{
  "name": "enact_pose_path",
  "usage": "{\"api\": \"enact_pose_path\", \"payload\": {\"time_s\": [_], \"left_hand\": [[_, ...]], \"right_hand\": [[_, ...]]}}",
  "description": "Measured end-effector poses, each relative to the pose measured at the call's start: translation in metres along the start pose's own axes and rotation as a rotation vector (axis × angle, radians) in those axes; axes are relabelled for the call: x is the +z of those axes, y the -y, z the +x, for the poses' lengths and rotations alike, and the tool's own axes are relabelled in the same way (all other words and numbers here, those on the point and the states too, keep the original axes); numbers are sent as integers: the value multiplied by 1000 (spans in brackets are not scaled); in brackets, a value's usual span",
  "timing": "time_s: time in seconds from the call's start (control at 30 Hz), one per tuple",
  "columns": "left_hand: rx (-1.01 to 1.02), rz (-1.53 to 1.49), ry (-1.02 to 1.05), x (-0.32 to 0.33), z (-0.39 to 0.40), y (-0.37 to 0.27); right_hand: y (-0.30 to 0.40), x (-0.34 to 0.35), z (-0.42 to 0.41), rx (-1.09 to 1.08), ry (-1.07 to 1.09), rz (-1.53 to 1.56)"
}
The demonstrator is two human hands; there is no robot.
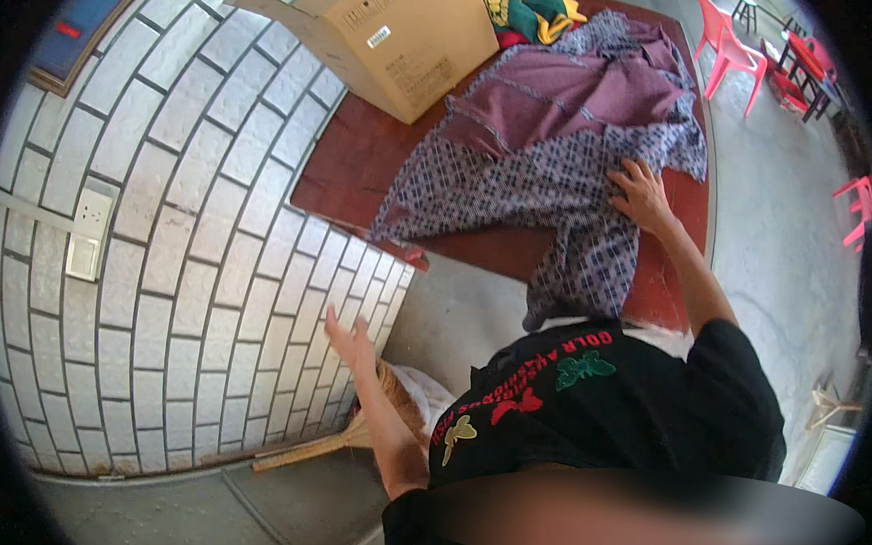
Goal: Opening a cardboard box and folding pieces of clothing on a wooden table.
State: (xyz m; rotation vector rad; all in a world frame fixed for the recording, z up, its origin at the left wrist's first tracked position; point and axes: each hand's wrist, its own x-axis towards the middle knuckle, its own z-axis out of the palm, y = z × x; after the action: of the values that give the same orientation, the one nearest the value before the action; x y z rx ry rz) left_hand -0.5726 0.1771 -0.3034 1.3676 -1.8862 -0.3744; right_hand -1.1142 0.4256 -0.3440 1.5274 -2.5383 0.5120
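A patterned garment [482,184], dark blue checks on pale cloth with its plum-coloured side partly turned up, lies spread over a dark red table [346,168]. One patterned part of it hangs towards my body at the near edge. My right hand [642,196] rests on the patterned cloth with fingers spread, pressing it from above rather than gripping it. Away from the table, beside the white brick wall, my left hand [351,341] is raised in the air, fingers apart and holding nothing.
An open cardboard box [415,48] stands on the table by the wall. Beyond the garment lies green and yellow cloth [535,16]. A straw broom [351,435] leans below my left arm. Pink plastic chairs [732,56] stand on the floor at the right. A wall socket [92,214] is at the left.
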Motion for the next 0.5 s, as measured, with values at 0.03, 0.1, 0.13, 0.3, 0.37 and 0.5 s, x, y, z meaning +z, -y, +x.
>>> {"api": "enact_pose_path", "payload": {"time_s": [0.03,0.1,0.13,0.3,0.37,0.5], "left_hand": [[83,-60,-1,20,33,-22],[280,-129,1,50,97,-63],[327,-173,22,61,127,-101],[713,-152,-116,69,305,-190],[935,-149,-237,65,374,-219],[1068,-253,-309,58,440,-311]], "right_hand": [[1,-4,1,-10,13,28],[4,-9,0,-20,20,49],[3,-10,-3,29,57,44],[26,-21,4,165,140,34],[41,-31,9,303,207,4],[76,-49,10,424,241,42]]}}
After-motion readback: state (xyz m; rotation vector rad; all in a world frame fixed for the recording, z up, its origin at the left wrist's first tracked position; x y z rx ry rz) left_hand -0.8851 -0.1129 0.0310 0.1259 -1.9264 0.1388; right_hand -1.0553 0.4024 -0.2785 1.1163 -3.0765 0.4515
